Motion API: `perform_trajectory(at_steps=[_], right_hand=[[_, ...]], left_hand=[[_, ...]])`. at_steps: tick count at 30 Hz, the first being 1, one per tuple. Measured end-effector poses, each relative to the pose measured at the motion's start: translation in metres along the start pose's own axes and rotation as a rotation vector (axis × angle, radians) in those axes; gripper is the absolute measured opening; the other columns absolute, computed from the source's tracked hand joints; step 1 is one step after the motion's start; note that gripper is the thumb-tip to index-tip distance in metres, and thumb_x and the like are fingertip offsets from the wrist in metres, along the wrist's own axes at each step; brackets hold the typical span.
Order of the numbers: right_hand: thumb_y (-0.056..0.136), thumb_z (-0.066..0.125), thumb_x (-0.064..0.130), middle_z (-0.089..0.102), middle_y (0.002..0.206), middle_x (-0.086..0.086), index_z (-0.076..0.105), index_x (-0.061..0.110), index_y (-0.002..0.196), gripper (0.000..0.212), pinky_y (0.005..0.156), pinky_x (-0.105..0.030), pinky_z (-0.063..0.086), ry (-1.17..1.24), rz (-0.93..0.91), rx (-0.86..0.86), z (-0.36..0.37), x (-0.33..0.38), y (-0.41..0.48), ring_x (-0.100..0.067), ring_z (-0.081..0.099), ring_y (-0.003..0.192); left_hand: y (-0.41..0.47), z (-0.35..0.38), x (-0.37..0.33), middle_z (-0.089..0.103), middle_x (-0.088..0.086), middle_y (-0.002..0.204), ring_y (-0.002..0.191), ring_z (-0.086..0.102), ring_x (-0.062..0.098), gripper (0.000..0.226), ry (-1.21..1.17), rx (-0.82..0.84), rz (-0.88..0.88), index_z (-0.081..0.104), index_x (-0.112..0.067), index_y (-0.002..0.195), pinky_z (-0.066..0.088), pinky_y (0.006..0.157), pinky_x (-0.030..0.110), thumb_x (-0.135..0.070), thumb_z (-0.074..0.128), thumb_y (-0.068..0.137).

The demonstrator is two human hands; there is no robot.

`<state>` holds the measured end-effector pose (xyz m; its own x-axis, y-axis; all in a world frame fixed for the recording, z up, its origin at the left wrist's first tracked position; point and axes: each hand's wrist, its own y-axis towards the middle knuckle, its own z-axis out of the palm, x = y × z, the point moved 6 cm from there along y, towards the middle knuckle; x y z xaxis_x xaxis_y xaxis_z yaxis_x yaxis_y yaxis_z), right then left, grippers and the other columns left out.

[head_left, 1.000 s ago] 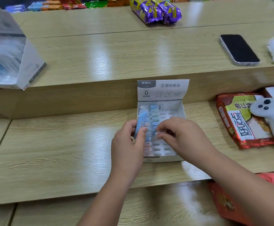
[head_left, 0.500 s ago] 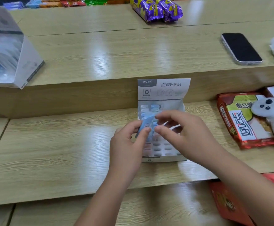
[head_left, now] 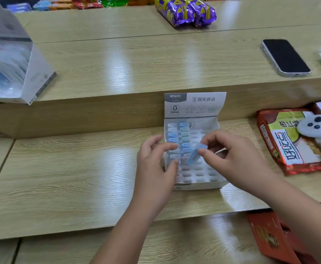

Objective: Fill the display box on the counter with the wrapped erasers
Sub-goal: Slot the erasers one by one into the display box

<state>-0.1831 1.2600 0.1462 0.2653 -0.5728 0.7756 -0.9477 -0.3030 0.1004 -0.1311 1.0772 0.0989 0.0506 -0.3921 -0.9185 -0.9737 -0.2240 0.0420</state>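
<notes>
One blue wrapped eraser (head_left: 195, 154) pinched in right hand (head_left: 237, 159), tilted over display box (head_left: 197, 184) on desk (head_left: 70, 178) | left hand (head_left: 154, 168) loose-fingered, empty, at box's left wall | stocked erasers (head_left: 176, 138) fill left columns partway | advice: seat it upright in next free slot, box steadied.

Stepped counter (head_left: 79, 168): display box (head_left: 197, 184), phone (head_left: 285, 57), 2 purple packs (head_left: 186, 11)

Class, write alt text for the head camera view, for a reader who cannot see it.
A person's right hand pinches a blue wrapped eraser over an open display box on a wooden counter, while the left hand rests at the box's left wall. More erasers fill part of the box's two left columns.
</notes>
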Motion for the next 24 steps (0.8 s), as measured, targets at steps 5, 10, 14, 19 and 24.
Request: perform_trajectory(at_steps=[5,10,14,19,24], right_hand=[[0.083,0.072,0.034,0.067,0.079,0.023,0.066,0.034,0.085,0.007,0.064,-0.02,0.051,-0.124,-0.009,0.067,0.015,-0.003,-0.001,0.002,0.064,0.073],[0.083,0.07,0.042,0.061,0.07,0.026,0.065,0.037,0.089,0.009,0.06,-0.023,0.043,-0.344,-0.06,0.088,0.02,0.001,-0.002,0.005,0.056,0.065],[0.086,0.065,0.046,0.064,0.079,0.022,0.065,0.037,0.095,0.012,0.055,-0.019,0.035,-0.509,-0.098,0.165,0.027,0.004,-0.006,0.0,0.058,0.074],[0.089,0.059,0.049,0.068,0.089,0.017,0.064,0.037,0.099,0.016,0.059,-0.026,0.034,-0.642,-0.065,0.192,0.031,0.005,-0.001,-0.008,0.062,0.085],[0.09,0.054,0.054,0.059,0.086,0.022,0.065,0.037,0.105,0.025,0.065,-0.031,0.048,-0.525,-0.087,0.08,0.013,0.024,-0.019,-0.004,0.058,0.079]], left_hand=[[0.0,0.004,0.006,0.037,-0.038,0.131,0.121,0.056,0.016,0.033,-0.072,0.031,-0.046,0.07,-0.041,0.107,0.057,0.095,0.041,-0.012,0.069,0.092],[-0.001,0.004,0.01,0.041,-0.017,0.14,0.094,0.069,0.005,0.03,-0.089,0.049,-0.077,0.067,-0.046,0.097,0.057,0.076,0.015,-0.017,0.066,0.096],[-0.002,0.006,0.011,0.043,-0.015,0.137,0.096,0.062,-0.013,0.024,-0.085,0.058,-0.067,0.068,-0.041,0.1,0.049,0.072,0.003,-0.017,0.065,0.097],[0.0,0.006,0.015,0.05,-0.012,0.134,0.095,0.065,-0.007,0.021,-0.11,0.056,-0.072,0.071,-0.035,0.104,0.053,0.073,0.007,-0.016,0.065,0.097],[-0.01,-0.009,0.005,0.059,-0.009,0.124,0.11,0.059,-0.004,0.02,-0.056,0.019,-0.005,0.07,-0.033,0.112,0.052,0.083,0.014,-0.021,0.063,0.098]])
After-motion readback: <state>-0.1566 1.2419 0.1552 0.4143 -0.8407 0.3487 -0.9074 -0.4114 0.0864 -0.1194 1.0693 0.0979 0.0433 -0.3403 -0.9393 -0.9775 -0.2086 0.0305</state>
